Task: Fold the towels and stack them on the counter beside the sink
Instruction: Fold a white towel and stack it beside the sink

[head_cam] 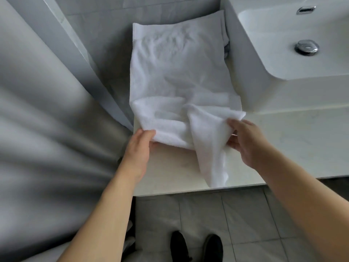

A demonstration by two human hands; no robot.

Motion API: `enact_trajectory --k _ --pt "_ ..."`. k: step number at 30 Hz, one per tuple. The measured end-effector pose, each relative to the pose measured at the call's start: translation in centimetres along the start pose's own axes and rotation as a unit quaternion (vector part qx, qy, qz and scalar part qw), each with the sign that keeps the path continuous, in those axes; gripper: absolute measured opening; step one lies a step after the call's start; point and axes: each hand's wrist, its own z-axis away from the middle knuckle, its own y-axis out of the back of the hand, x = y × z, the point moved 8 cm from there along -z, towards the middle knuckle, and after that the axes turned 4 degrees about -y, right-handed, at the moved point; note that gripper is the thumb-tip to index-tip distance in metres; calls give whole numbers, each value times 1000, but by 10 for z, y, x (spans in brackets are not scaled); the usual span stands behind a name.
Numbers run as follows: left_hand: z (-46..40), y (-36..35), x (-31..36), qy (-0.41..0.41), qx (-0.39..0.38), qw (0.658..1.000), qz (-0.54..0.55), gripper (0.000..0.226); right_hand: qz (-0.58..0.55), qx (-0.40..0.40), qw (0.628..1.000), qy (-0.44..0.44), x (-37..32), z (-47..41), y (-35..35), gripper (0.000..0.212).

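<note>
A white towel (175, 72) lies spread lengthwise on the pale counter (292, 133), left of the sink (283, 35). Its near end is bunched and partly lifted. My left hand (138, 152) pinches the towel's near left corner between thumb and fingers. At the near right corner, my right hand (247, 142) grips a raised flap. A loose fold of the towel (211, 159) hangs down between my hands toward the counter's front edge.
A grey curtain (47, 120) hangs close along the left side of the counter. The sink basin has a chrome drain (306, 47) and an overflow slot (306, 10). Tiled floor (245, 224) and two dark shoes (196, 246) lie below the counter edge.
</note>
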Motion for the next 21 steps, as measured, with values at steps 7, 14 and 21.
enact_trajectory --k 7,14,21 --pt "18 39 23 64 81 994 -24 25 -76 -117 990 -30 -7 17 23 42" --pt "50 34 -15 151 -54 957 -242 42 319 -115 934 -109 32 39 43 22" --pt "63 78 -21 159 57 908 -384 53 398 143 906 -1 9 38 89 13"
